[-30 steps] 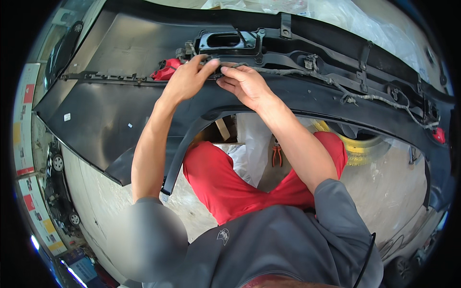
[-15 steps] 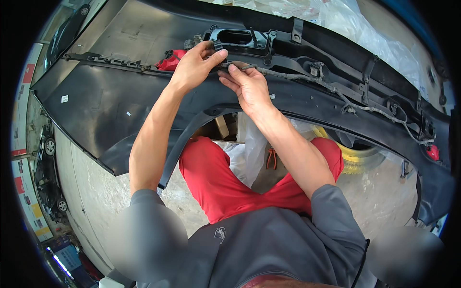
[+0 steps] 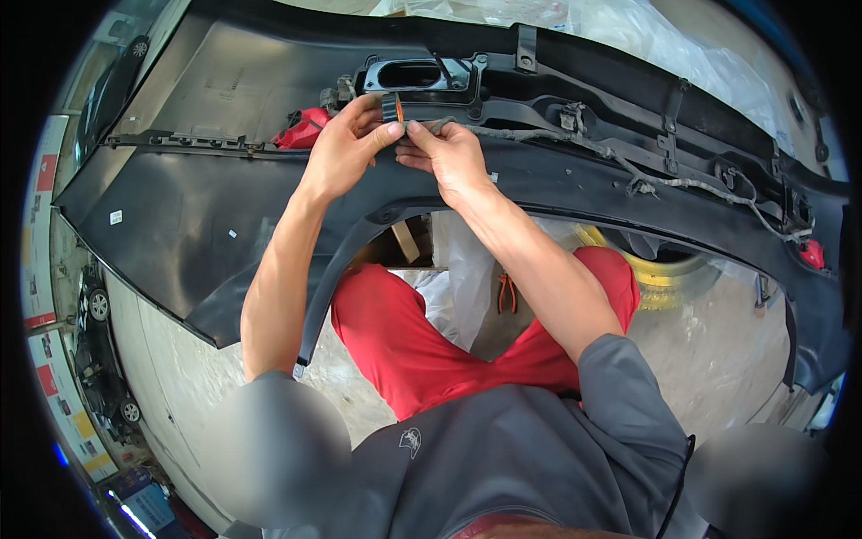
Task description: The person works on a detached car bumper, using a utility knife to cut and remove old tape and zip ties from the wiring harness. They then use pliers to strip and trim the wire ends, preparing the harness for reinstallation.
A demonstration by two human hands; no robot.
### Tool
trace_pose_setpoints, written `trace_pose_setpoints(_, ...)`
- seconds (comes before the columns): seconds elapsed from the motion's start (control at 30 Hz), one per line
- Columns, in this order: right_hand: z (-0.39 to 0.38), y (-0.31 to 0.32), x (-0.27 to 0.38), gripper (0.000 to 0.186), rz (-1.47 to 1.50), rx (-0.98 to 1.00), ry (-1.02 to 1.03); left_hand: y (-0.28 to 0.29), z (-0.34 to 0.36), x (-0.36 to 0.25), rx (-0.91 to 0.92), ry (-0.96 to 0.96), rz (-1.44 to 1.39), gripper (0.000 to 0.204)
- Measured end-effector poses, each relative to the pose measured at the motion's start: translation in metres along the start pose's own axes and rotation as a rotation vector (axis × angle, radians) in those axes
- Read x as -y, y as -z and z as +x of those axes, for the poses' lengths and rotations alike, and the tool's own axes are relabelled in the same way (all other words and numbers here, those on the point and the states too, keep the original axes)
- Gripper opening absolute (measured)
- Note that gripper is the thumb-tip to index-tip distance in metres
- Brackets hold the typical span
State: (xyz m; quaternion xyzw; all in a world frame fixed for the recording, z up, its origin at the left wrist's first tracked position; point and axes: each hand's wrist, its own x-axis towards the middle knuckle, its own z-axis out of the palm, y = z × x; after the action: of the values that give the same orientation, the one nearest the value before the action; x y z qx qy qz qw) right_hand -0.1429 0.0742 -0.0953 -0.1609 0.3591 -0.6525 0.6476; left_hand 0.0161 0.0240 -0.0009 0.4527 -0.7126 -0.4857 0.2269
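A large black car bumper (image 3: 180,216) lies inside-up across my lap. My left hand (image 3: 346,148) pinches a small black connector with an orange part (image 3: 393,108) between thumb and fingers, just below the bumper's oval opening (image 3: 415,75). My right hand (image 3: 449,154) meets it from the right, its fingertips holding the end of a grey wiring harness (image 3: 575,144) that runs along the bumper's inner rib. Both hands touch at the connector.
A red part (image 3: 301,130) sits on the bumper left of my hands. Orange-handled pliers (image 3: 507,292) lie on the floor between my red-trousered legs, next to white plastic sheeting. A yellow ring-shaped object (image 3: 655,278) rests on the concrete at right. Cars stand at far left.
Both hands have lifted slightly off the bumper rib and drawn together, now holding the connector and harness end up in front of the oval opening.
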Motion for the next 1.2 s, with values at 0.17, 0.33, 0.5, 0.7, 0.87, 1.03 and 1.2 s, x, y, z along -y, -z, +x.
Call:
trace_pose_setpoints(0.17,0.0,-0.004,0.003,0.024,0.078,-0.018,-0.018,0.0,-0.017,0.011,0.066,-0.093,0.007,0.073)
trace_pose_setpoints(0.33,0.002,-0.005,0.002,0.026,0.058,-0.021,-0.03,0.009,-0.033,0.007,0.131,-0.242,0.359,0.06)
trace_pose_setpoints(0.5,-0.007,-0.007,0.003,0.03,-0.028,0.004,-0.074,0.012,-0.022,0.003,0.015,-0.286,0.396,0.041)
trace_pose_setpoints(0.7,-0.009,-0.005,0.012,0.047,-0.02,0.104,-0.131,0.018,-0.002,0.001,0.041,-0.415,0.632,0.03)
trace_pose_setpoints(0.87,-0.018,-0.005,0.015,0.066,-0.102,0.154,-0.128,0.026,0.003,0.003,0.075,-0.392,0.754,0.018)
trace_pose_setpoints(1.03,-0.013,0.0,0.008,0.049,-0.313,0.168,-0.111,0.024,0.003,-0.004,0.096,-0.414,0.795,0.014)
trace_pose_setpoints(1.2,-0.011,0.003,0.001,0.037,-0.604,0.046,0.022,0.026,0.007,-0.003,0.149,-0.405,0.84,0.015)
